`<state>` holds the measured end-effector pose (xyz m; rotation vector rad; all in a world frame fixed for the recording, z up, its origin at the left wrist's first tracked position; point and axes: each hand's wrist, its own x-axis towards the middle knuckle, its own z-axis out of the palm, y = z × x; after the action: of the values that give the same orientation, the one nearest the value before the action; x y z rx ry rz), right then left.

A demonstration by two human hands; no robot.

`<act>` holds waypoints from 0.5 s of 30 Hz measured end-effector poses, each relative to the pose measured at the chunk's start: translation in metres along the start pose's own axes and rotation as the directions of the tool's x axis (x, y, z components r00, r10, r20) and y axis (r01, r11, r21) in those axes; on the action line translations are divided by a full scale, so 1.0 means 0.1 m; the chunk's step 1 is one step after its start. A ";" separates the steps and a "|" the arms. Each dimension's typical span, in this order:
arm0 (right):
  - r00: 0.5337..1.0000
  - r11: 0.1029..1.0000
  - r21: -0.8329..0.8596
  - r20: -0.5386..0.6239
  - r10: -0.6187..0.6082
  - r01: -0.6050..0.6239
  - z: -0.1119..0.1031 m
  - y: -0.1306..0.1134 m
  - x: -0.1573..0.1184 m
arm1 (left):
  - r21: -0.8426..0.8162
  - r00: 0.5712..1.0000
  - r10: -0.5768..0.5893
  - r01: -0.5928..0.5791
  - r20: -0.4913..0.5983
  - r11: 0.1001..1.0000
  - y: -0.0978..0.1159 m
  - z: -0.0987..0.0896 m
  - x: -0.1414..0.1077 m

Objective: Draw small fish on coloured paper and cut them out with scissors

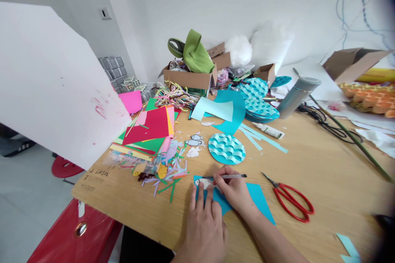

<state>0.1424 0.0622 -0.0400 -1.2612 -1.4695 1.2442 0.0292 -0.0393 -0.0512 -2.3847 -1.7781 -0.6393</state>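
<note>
My left hand (206, 222) lies with outstretched fingers on a small white paper fish cutout (203, 182), pressing it onto a sheet of blue paper (258, 198). Pinched in my right hand (234, 193) is a pen (237, 176), held nearly level; its tip is hidden near the cutout's far edge by my fingers. To the right of that hand lie red-handled scissors (294, 203). Beyond both hands is a blue disc (226, 148) covered with wavy pale paper scales. More fish cutouts (194, 143) lie left of the disc.
Stacked colored paper (148, 129) and loose paper strips (173, 181) cover the left side. Toward the back are a cardboard box (188, 77), more scaled discs (259, 107), a glue bottle (269, 130) and a grey tumbler (298, 96). A red stool (70, 234) stands beyond the table's left edge.
</note>
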 end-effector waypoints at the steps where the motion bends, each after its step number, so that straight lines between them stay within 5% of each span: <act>1: 1.000 1.000 0.003 -0.001 0.001 -0.001 0.00 0.00 0.00 | 0.001 1.000 0.001 -0.001 0.001 1.000 0.00 0.00 0.00; 15: 1.000 1.000 0.013 -0.012 -0.007 0.007 0.01 -0.06 0.00 | 0.002 1.000 -0.007 0.007 -0.004 1.000 0.02 -0.01 -0.01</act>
<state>0.1405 0.0616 -0.0345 -1.2523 -1.4542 1.2379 0.0301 -0.0412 -0.0503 -2.3753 -1.7862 -0.6418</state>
